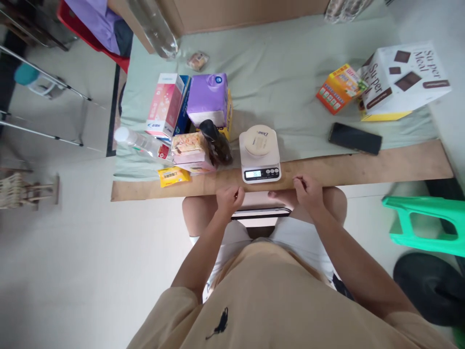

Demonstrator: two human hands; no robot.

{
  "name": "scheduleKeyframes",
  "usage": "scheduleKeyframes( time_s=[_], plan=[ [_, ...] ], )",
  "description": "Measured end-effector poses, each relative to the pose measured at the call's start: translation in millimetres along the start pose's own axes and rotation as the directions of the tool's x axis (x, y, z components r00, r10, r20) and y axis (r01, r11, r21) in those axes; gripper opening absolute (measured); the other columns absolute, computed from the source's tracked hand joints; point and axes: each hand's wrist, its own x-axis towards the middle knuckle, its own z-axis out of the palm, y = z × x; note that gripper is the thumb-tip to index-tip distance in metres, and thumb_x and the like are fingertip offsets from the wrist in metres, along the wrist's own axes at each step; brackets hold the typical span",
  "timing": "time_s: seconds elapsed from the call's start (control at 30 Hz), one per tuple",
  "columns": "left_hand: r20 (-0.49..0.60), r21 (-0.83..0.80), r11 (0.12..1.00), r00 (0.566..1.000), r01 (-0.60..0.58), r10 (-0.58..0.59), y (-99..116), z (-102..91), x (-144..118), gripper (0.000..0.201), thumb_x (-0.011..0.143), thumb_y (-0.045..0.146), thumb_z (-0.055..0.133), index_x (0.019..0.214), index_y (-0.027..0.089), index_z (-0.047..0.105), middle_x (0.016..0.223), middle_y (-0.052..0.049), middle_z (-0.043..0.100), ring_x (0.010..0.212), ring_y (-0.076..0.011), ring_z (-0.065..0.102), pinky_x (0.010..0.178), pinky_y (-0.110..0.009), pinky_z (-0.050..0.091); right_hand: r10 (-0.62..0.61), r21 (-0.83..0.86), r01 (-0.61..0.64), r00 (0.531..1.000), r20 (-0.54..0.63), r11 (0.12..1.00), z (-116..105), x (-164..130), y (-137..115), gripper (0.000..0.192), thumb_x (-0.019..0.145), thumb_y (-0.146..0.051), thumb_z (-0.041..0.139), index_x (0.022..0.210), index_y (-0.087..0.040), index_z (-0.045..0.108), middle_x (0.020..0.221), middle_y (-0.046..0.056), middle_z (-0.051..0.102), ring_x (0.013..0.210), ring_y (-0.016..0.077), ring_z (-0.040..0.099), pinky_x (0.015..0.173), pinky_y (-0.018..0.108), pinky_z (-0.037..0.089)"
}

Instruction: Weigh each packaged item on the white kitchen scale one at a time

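Note:
A white kitchen scale [260, 167] stands at the table's front edge with a round cream-coloured Dove tin [258, 139] on its plate; the display shows 36.1. Just below the edge, over my lap, lies a flat device with a dark rim [260, 212]. My left hand [228, 198] grips its left end with curled fingers. My right hand [307, 191] grips its right end. Both hands sit in front of the scale and do not touch it.
Left of the scale lie a dark bag [217, 141], snack packs [189, 150], a yellow packet [173, 176], a water bottle [140, 142], pink [165, 104] and purple [209, 97] boxes. Further right: black phone [355, 138], orange box [339, 88], large white box [403, 77]. Green stool [425, 225] at right.

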Motion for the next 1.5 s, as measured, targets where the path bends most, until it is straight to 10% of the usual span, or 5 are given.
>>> scheduleKeyframes(
  time_s=[0.43,1.03,1.27,1.5],
  plan=[
    [-0.087,-0.218,0.964,0.987,-0.152,0.136,3,18.2,41,0.044,0.093,0.019,0.05,0.054,0.018,0.029,0.048,0.004,0.031,0.048,-0.0069,0.03,0.053,-0.026,0.022,-0.32,-0.077,0.326,0.943,0.087,0.942,26,75,-112,0.075,0.076,-0.041,0.075,0.143,-0.023,0.046,0.148,0.017,0.047,0.143,0.0319,0.045,0.123,0.056,0.042],
    [-0.051,-0.305,0.95,0.997,-0.073,0.06,-1,13.2,38,0.042,0.092,0.017,0.051,0.055,0.017,0.032,0.048,0.004,0.034,0.049,-0.0064,0.031,0.053,-0.025,0.022,-0.256,-0.023,0.256,0.966,-0.016,0.966,27,125,-142,0.08,0.058,-0.038,0.084,0.13,-0.021,0.055,0.133,0.011,0.061,0.123,0.0285,0.059,0.116,0.057,0.048],
    [-0.069,-0.331,0.942,0.997,-0.055,0.034,0,15.8,40,0.041,0.09,0.015,0.052,0.056,0.017,0.03,0.049,0.005,0.032,0.049,-0.0059,0.028,0.053,-0.026,0.02,-0.501,-0.044,0.501,0.865,0.021,0.864,0,177,-251,0.07,0.062,-0.03,0.079,0.127,-0.013,0.061,0.132,0.007,0.064,0.127,0.0232,0.058,0.118,0.044,0.045],
    [-0.057,-0.362,0.932,0.998,-0.008,-0.013,-2,13.8,44,0.042,0.093,0.015,0.05,0.057,0.017,0.028,0.05,0.005,0.033,0.049,-0.0049,0.03,0.053,-0.025,0.023,-0.485,-0.177,0.527,0.843,0.231,0.831,32,191,-323,0.087,0.07,-0.016,0.073,0.15,-0.005,0.04,0.153,0.001,0.05,0.134,0.0116,0.052,0.12,0.027,0.038]
  ],
)
